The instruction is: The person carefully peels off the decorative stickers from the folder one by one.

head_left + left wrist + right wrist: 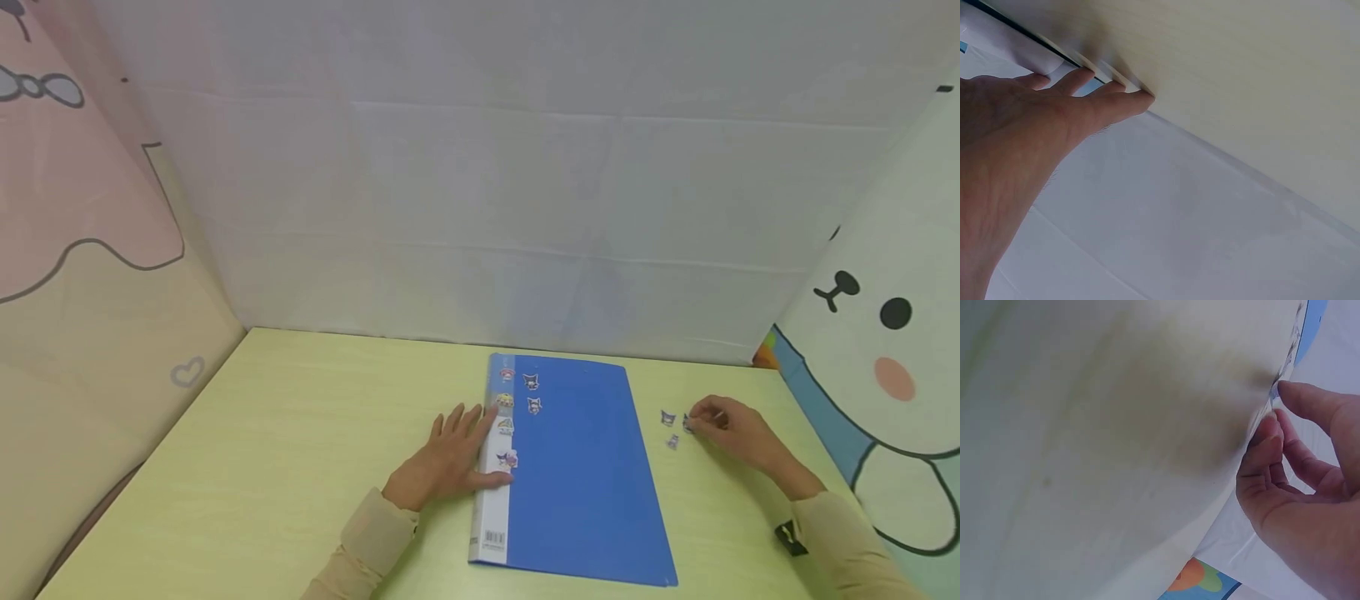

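The right hand (733, 429), fingers curled, seemingly pinches a small dark-and-white cartoon sticker (686, 423), right of the rectangular blue plastic folder (585, 492); the left hand (448, 458) lies spread at its spine (491, 510).

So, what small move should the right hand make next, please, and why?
Perhaps lift the sticker that the right hand seems to pinch, and carry it toward the folder. Two similar stickers sit on its blue cover, with bare space beside them, and the left hand touches the spine, which may steady it.
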Demonstrator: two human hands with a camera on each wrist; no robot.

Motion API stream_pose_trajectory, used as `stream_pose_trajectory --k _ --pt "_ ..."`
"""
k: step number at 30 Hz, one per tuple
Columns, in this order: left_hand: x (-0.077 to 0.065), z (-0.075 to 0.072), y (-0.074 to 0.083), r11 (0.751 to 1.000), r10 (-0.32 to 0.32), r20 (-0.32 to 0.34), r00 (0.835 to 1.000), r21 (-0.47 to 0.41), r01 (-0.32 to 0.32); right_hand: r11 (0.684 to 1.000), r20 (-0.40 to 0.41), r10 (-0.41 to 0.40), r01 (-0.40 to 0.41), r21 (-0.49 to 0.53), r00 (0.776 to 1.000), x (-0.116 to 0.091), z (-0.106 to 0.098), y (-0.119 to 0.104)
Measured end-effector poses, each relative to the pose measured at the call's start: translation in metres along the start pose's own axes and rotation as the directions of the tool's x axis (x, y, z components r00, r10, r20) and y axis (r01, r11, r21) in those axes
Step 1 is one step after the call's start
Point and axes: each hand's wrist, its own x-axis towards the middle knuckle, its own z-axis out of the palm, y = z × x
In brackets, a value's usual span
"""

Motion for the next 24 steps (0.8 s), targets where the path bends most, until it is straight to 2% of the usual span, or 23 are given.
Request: stream_pose_trajectory --k 5,24 --pt "0.001 0.001 0.000 1.000 -0.004 0.006 1.000 0.004 0.004 1.000 -0.021 -0.005 0.005 0.002 1.000 0.002 0.000 -0.002" --pt "0.000 0.001 0.000 1.000 0.002 -0.002 1.000 0.004 -0.002 0.996 0.034 -0.015 0.012 0.083 0.999 0.022 0.007 -0.032"
